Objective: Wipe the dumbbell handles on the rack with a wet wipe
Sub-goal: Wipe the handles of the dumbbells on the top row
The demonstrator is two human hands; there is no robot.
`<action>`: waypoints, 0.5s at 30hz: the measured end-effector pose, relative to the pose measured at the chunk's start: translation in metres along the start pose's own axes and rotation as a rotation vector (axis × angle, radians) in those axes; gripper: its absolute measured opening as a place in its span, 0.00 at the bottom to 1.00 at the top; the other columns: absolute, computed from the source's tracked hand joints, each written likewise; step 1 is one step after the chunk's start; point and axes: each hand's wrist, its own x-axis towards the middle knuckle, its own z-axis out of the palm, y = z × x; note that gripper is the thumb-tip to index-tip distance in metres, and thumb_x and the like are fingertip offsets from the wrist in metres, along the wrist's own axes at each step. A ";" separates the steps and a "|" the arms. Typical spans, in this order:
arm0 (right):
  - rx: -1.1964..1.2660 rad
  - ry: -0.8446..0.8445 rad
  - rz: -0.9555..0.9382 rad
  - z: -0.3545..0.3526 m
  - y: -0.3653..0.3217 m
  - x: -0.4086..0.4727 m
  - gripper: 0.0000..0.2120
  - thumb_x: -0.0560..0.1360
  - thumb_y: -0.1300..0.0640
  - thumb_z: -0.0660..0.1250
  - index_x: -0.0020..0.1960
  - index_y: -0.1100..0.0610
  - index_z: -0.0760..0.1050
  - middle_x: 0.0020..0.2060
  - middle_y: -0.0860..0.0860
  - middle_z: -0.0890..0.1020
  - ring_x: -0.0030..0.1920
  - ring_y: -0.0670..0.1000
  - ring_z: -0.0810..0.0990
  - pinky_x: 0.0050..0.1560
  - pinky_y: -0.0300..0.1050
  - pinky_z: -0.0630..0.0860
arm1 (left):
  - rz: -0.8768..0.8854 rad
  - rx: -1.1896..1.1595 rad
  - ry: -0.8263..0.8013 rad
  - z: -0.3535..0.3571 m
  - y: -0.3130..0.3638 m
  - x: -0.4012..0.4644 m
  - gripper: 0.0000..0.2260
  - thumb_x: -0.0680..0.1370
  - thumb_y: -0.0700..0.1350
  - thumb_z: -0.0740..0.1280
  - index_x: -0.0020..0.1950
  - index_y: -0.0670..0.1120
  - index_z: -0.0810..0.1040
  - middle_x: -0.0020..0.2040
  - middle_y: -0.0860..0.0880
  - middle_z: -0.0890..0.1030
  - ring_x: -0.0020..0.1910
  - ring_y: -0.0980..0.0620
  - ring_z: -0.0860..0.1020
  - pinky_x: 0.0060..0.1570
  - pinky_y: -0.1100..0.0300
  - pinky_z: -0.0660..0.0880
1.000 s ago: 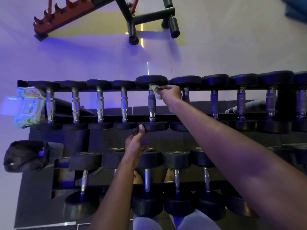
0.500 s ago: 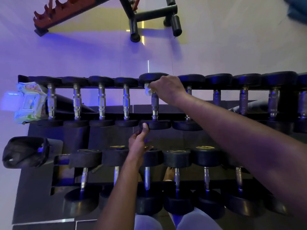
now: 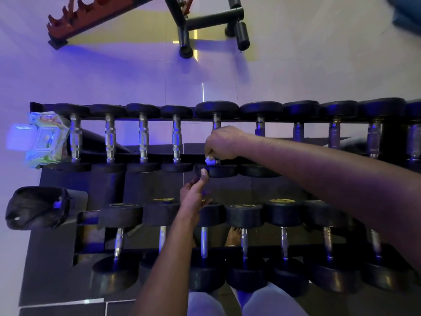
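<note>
The right hand (image 3: 222, 143) grips a wet wipe (image 3: 210, 161) round a dumbbell handle (image 3: 216, 123) on the rack (image 3: 282, 120), while the left hand (image 3: 193, 195) holds that dumbbell's near head (image 3: 219, 171), thumb pressed against it.

The scene is dim and tinted blue-violet, with the pale floor (image 3: 114, 76) the brightest surface, washing toward lilac at the left and a warmer grey at the right. A thin bright strip of light (image 3: 203, 92) glints on the floor just beyond the far edge of the rack (image 3: 227, 120), and a yellowish patch lies under the bench frame (image 3: 211, 18), whose legs throw soft violet shadows. Blue highlights streak the chrome handles (image 3: 144, 137); the black dumbbell heads and the rack's lower tier sink into near-black with little detail. The wipes packet (image 3: 43, 140) at the rack's left end glows overexposed and smeared. Wide-angle bending curves the rack's ends, and the edges are soft.
</note>
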 end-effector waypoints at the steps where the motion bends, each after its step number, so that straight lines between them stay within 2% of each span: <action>1: 0.021 -0.005 0.003 0.005 -0.002 -0.001 0.11 0.79 0.52 0.68 0.58 0.42 0.85 0.51 0.45 0.86 0.51 0.53 0.83 0.50 0.48 0.81 | -0.001 0.014 -0.001 -0.001 0.002 0.001 0.34 0.72 0.65 0.80 0.69 0.44 0.82 0.65 0.46 0.85 0.49 0.49 0.82 0.34 0.61 0.81; 4: 0.212 0.045 0.077 0.014 -0.003 -0.007 0.09 0.78 0.51 0.70 0.56 0.43 0.86 0.49 0.43 0.87 0.51 0.51 0.84 0.50 0.48 0.81 | -0.016 0.081 0.002 -0.006 0.006 0.000 0.28 0.76 0.63 0.79 0.65 0.44 0.82 0.61 0.48 0.85 0.47 0.49 0.82 0.36 0.59 0.81; 6: 0.466 0.141 0.179 0.021 0.002 -0.016 0.07 0.76 0.49 0.74 0.53 0.44 0.87 0.47 0.41 0.88 0.51 0.47 0.84 0.51 0.46 0.80 | -0.023 0.115 0.001 -0.007 0.009 -0.003 0.28 0.75 0.64 0.79 0.64 0.44 0.82 0.59 0.50 0.86 0.44 0.52 0.81 0.36 0.60 0.81; 9: 0.754 0.328 0.376 0.038 0.009 -0.039 0.07 0.74 0.44 0.76 0.50 0.43 0.88 0.45 0.40 0.88 0.50 0.44 0.84 0.57 0.49 0.80 | -0.023 0.176 0.004 -0.010 0.010 -0.010 0.31 0.74 0.65 0.79 0.64 0.43 0.82 0.54 0.48 0.85 0.35 0.54 0.80 0.29 0.62 0.77; 11: 0.930 0.412 0.498 0.052 0.010 -0.058 0.06 0.70 0.39 0.75 0.46 0.38 0.86 0.43 0.37 0.87 0.49 0.41 0.85 0.61 0.51 0.80 | -0.029 0.243 -0.023 -0.008 0.010 -0.019 0.29 0.75 0.63 0.80 0.61 0.41 0.81 0.49 0.46 0.84 0.29 0.56 0.77 0.26 0.62 0.72; 13: 1.031 0.485 0.571 0.062 0.014 -0.074 0.09 0.66 0.34 0.71 0.45 0.33 0.83 0.42 0.35 0.87 0.49 0.40 0.85 0.63 0.54 0.80 | -0.015 0.326 -0.069 -0.004 0.007 -0.029 0.23 0.76 0.61 0.79 0.56 0.45 0.77 0.48 0.47 0.84 0.28 0.56 0.75 0.26 0.63 0.71; 15: 1.090 0.538 0.623 0.069 0.022 -0.090 0.11 0.67 0.34 0.71 0.47 0.34 0.83 0.42 0.37 0.87 0.50 0.41 0.86 0.63 0.56 0.80 | 0.010 0.397 -0.133 0.006 0.005 -0.040 0.21 0.77 0.60 0.79 0.53 0.45 0.78 0.44 0.48 0.84 0.28 0.56 0.74 0.26 0.64 0.70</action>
